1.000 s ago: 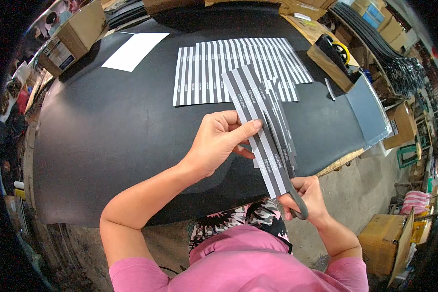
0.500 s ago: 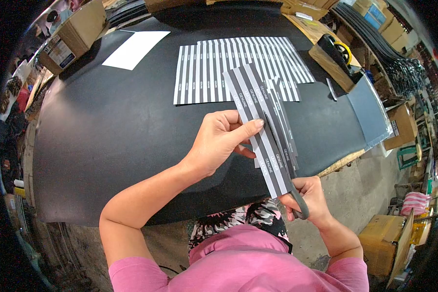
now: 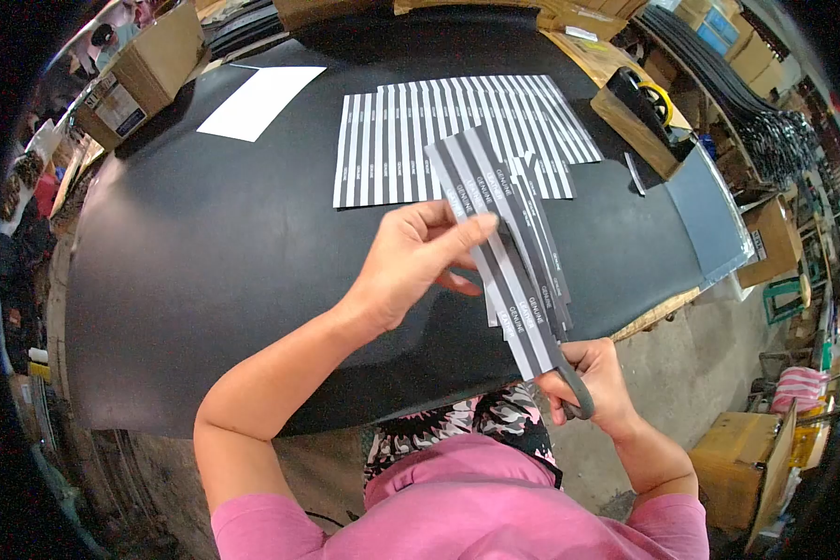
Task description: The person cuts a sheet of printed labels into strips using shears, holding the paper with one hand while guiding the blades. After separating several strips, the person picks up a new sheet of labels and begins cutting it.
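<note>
My left hand [image 3: 420, 252] pinches a black-and-white striped sheet [image 3: 495, 271] printed "GENUINE LEATHER", thumb on top and fingers beneath. Dark-handled scissors [image 3: 577, 387] are gripped in my right hand [image 3: 595, 373] at the sheet's near end. The blades run up along the sheet and are partly hidden by it, so how far apart they are is hard to see. Several narrow cut strips [image 3: 553, 271] lie just right of the held sheet. Beyond my hands, overlapping striped sheets [image 3: 411, 140] are spread on the black table [image 3: 205, 280].
A blank white sheet [image 3: 261, 103] lies at the far left, beside a cardboard box [image 3: 140, 79]. At the right are a box with a yellow tape roll [image 3: 661, 101], a small strip [image 3: 635, 174] and a grey board [image 3: 709, 219]. More cartons [image 3: 737, 457] stand on the floor.
My left hand has shifted slightly left along with the held sheet's upper part. A wider gap shows between the sheet and the strip at its right. My right hand has barely moved.
</note>
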